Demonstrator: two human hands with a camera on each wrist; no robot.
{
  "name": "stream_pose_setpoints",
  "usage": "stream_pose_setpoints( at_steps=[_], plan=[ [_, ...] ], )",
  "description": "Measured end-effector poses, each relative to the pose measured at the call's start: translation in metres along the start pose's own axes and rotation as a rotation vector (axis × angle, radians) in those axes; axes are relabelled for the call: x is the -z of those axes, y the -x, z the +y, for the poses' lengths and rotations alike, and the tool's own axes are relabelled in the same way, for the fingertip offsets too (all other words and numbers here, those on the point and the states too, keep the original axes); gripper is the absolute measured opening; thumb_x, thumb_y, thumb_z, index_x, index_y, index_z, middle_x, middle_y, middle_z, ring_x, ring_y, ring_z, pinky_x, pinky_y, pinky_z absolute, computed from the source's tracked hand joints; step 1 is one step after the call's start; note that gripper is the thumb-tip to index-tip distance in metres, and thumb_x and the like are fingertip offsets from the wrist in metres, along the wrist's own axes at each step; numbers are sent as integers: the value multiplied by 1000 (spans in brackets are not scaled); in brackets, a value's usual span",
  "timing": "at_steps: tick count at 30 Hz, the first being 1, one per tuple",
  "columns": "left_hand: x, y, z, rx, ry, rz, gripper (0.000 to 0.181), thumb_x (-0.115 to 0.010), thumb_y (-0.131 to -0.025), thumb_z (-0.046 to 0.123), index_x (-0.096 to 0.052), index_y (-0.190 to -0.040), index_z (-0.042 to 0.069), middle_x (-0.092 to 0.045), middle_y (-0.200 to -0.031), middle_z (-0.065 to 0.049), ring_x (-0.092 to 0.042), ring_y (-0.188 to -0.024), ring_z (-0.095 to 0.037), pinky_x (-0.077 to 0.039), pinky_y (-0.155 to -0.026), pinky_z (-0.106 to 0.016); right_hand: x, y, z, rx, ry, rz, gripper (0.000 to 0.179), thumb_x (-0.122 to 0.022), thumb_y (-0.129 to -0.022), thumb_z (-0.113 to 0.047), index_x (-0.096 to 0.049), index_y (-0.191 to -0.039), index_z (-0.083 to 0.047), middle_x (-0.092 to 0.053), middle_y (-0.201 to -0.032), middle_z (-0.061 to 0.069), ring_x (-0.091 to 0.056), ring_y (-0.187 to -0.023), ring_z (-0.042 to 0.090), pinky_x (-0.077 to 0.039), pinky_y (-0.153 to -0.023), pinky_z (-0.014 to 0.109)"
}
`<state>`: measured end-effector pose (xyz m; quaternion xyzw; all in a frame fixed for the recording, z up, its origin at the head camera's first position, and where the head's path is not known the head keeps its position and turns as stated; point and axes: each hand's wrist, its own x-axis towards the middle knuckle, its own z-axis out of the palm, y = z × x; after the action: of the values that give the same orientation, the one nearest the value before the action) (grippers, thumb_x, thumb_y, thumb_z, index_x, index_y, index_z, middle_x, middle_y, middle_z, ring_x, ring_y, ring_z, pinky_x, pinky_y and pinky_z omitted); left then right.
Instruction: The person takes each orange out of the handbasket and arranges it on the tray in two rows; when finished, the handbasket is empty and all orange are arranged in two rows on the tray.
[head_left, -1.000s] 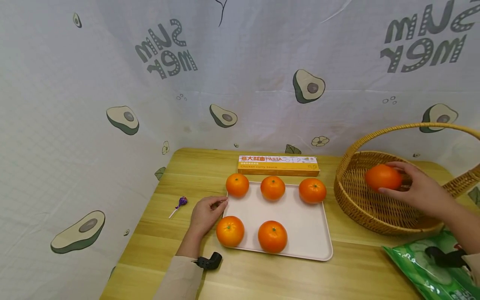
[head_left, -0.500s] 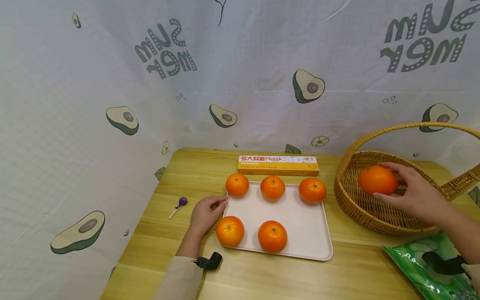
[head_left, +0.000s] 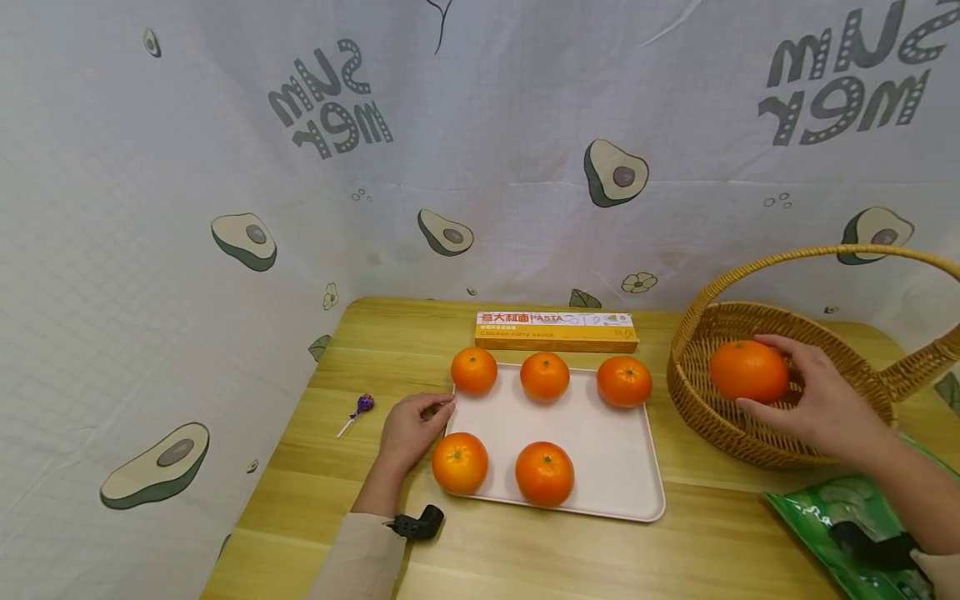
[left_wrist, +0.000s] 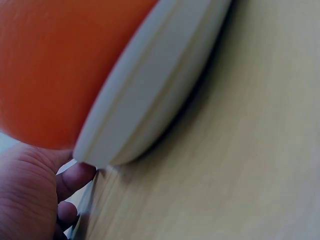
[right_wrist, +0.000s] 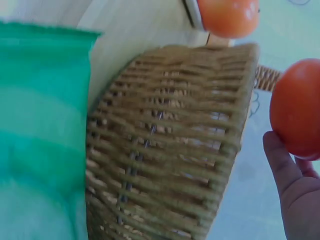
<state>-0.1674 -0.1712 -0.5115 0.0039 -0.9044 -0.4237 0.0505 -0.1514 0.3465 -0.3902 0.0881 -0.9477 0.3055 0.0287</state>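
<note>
My right hand (head_left: 813,396) grips an orange (head_left: 750,371) between thumb and fingers, over the left part of the wicker basket (head_left: 686,408). In the right wrist view, the held orange (right_wrist: 300,107) shows above the basket's rim. My left hand (head_left: 412,429) pinches the left rim of the pale rectangular tray (head_left: 585,421). The left wrist view shows its fingers (left_wrist: 75,180) at the tray's corner, beside an orange. Three oranges sit along the tray's back, the middle one (head_left: 545,377) among them. Two more, a left one (head_left: 460,463) and a right one (head_left: 545,473), sit along its front.
A pasta box (head_left: 557,332) lies behind the tray. To the left of my left hand is a purple lollipop (head_left: 364,404). A green bag (head_left: 825,517) lies in front of the basket, under my right forearm. The basket's tall handle (head_left: 810,252) arches above my right hand.
My right hand has moved left and slightly toward me with the orange, staying over the basket. The left hand and the tray have stayed in place.
</note>
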Motion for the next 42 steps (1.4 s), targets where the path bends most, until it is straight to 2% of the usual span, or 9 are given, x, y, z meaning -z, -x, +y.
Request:
stream_pose_setpoints(
  at_steps=[3,5,8,19,23,26,30,37,42],
  plan=[
    [0,0,0,7,0,0,23,-74,-93,39,-80,-112,27,-72,-95,6,-59,-85,-12,-50,-79,-31,-4,4,-2,2,-71,3,94,-86,-82,-16,-27,-154,0,-32,-140,39,-59,-105,16,-47,-61,14],
    [1,0,0,11,1,-2,23,-74,-93,38,-80,-112,27,-72,-96,6,-59,-85,-12,-50,-79,-31,-7,6,-5,11,-118,10,94,-86,-82,-13,-27,-154,-2,-34,-141,36,-51,-100,-10,-49,-64,11],
    [1,0,0,16,-2,-6,23,-73,-93,38,-80,-113,27,-72,-96,6,-59,-86,-12,-50,-79,-31,-12,10,-10,28,-147,40,93,-87,-81,-10,-28,-153,-4,-35,-141,32,-36,-97,-28,-45,-68,4],
    [2,0,2,17,-17,-7,24,-73,-94,38,-80,-113,26,-72,-97,5,-58,-85,-12,-50,-79,-30,-27,23,-34,89,-159,62,98,-90,-74,-4,-31,-153,-3,-39,-140,22,-39,-99,-26,-43,-72,0],
    [2,0,3,18,-15,-7,24,-73,-94,38,-80,-113,26,-72,-96,5,-58,-85,-13,-49,-79,-30,-34,26,-42,89,-97,48,103,-93,-72,-10,-32,-155,-5,-37,-139,30,-60,-105,12,-44,-70,3],
    [1,0,3,18,-19,-7,24,-73,-93,39,-80,-113,27,-72,-95,6,-58,-85,-12,-49,-79,-30,-40,29,-48,95,-64,45,104,-95,-69,-14,-35,-153,-6,-40,-134,28,-55,-104,45,-50,-72,14],
    [0,0,2,7,-20,-4,24,-73,-93,39,-80,-113,27,-72,-95,6,-58,-84,-13,-49,-78,-29,-48,33,-54,100,-50,47,98,-97,-67,-20,-44,-148,-6,-44,-127,24,-55,-103,40,-49,-74,15],
    [0,0,1,2,-21,-3,24,-73,-93,39,-80,-112,27,-71,-95,6,-58,-84,-12,-49,-77,-28,-63,41,-63,158,-53,54,93,-99,-65,-24,-50,-143,-11,-47,-127,14,-44,-107,-1,-35,-81,-2],
    [1,0,1,0,-15,-5,23,-74,-93,39,-80,-112,27,-72,-95,6,-59,-85,-11,-50,-78,-29,-72,45,-66,180,-56,30,94,-99,-63,-25,-51,-142,-9,-48,-128,13,-52,-109,15,-38,-82,1]
  ],
)
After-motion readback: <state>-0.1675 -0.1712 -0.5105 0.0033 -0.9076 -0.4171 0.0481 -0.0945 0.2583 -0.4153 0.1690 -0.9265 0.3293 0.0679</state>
